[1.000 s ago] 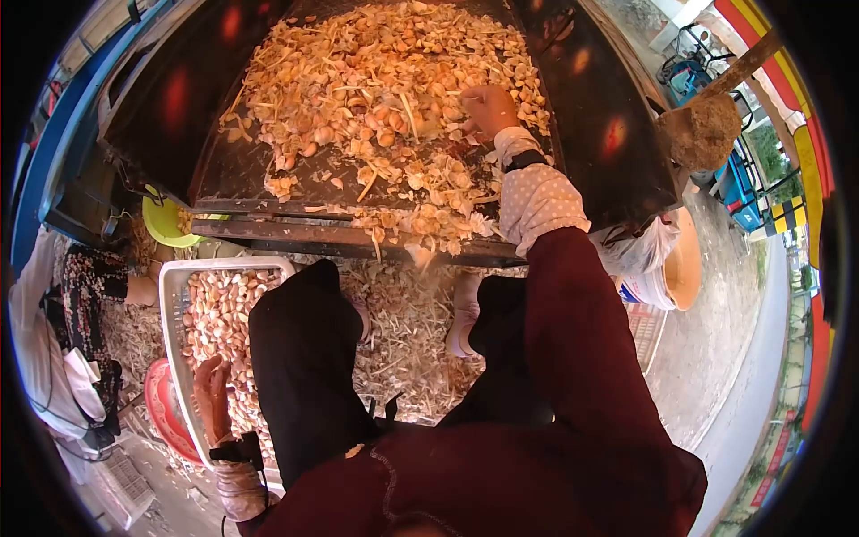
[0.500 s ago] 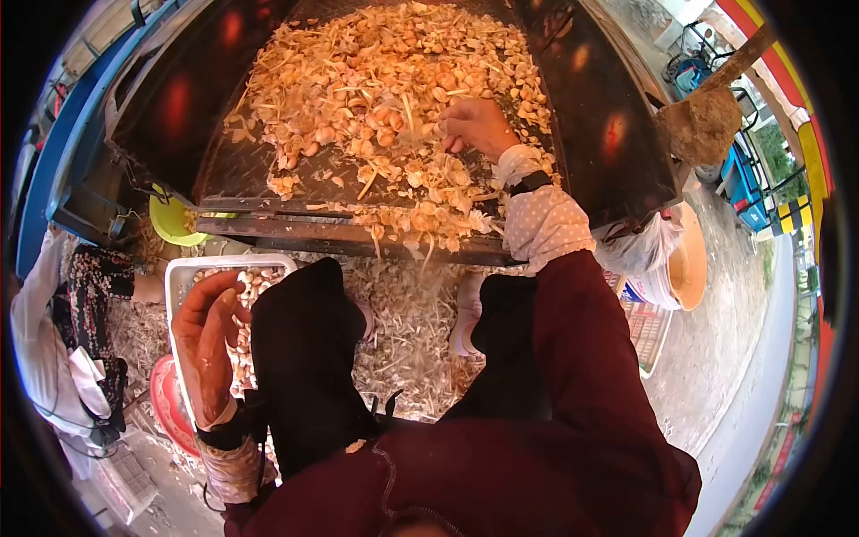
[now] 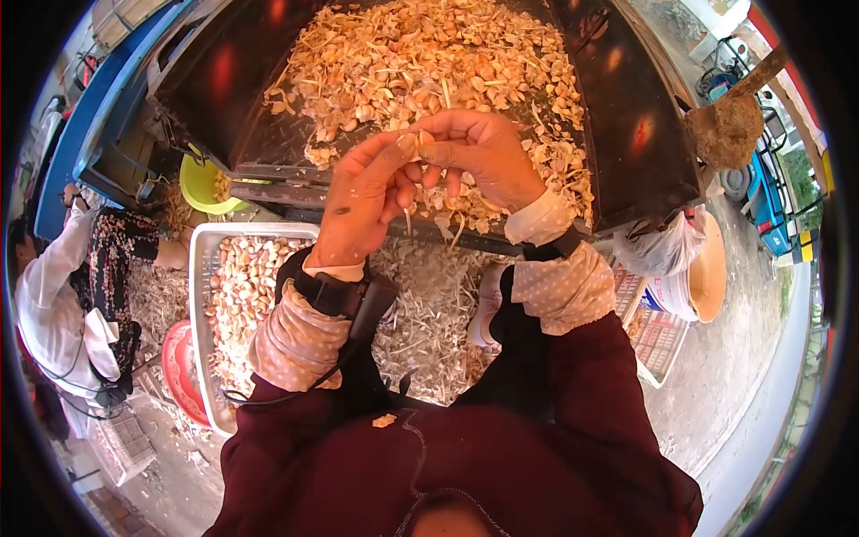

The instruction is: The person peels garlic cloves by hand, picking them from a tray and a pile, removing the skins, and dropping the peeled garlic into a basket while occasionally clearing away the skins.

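Both hands meet in front of the dark tray [image 3: 268,143], over its near edge. My left hand [image 3: 367,192] pinches a small pale garlic clove [image 3: 413,145] between thumb and fingertips. My right hand [image 3: 479,157] has its thumb and index finger closed on the same clove from the other side. Behind them, a heap of garlic cloves and loose papery skins [image 3: 438,63] covers the tray. Left of my knees, a white basket [image 3: 204,331] holds many cloves [image 3: 246,286].
A green bowl [image 3: 199,186] and a red basin [image 3: 182,371] are at left, near a seated person in white [image 3: 55,277]. An orange basin [image 3: 709,268], a plastic bag [image 3: 658,246] and a crate [image 3: 662,345] stand at right. Skins litter the floor [image 3: 425,313].
My left hand has risen from above the white basket to the tray's edge. My right hand has drawn back from the heap, and both now meet at a clove. The view has shifted slightly.
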